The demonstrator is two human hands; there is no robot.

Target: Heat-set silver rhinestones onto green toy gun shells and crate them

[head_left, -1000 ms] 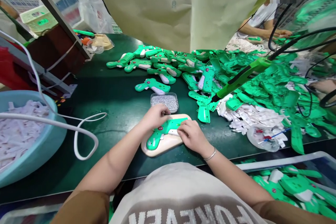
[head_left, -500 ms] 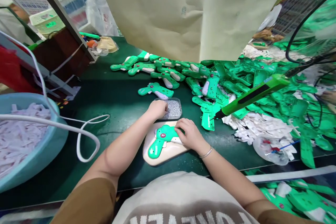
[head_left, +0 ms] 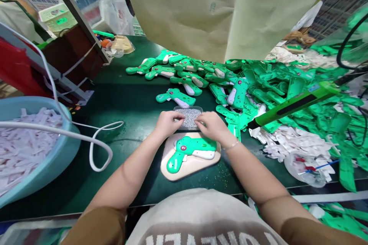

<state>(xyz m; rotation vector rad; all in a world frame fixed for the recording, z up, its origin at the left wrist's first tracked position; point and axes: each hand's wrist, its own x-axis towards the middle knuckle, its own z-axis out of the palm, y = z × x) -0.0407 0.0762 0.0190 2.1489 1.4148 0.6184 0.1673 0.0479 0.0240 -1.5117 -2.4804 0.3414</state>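
Both hands are at a small clear tray [head_left: 188, 124] full of tiny silvery pieces that look like screws. My left hand [head_left: 169, 123] is at the tray's left side, thumb and fingers pinched together. Opposite it, my right hand [head_left: 212, 124] pinches over the right side. Whatever sits between the fingertips is too small to make out. Just nearer to me, a green-and-white toy gun [head_left: 195, 147] lies flat on a beige cradle [head_left: 175, 175], with neither hand on it. A green electric screwdriver [head_left: 293, 104] rests at the right, its black tip pointing left.
Several assembled toy guns [head_left: 185, 85] lie behind the tray. Green shell halves [head_left: 276, 84] and white plastic parts [head_left: 296, 141] heap up on the right. A blue basin [head_left: 67, 138] of white pieces and a looping white cable [head_left: 110, 157] are at left. A brown paper sheet [head_left: 230, 15] hangs ahead.
My right hand has left the toy gun and moved up to the tray's right side. My left hand stays pinched at the tray's left. The view has shifted slightly.
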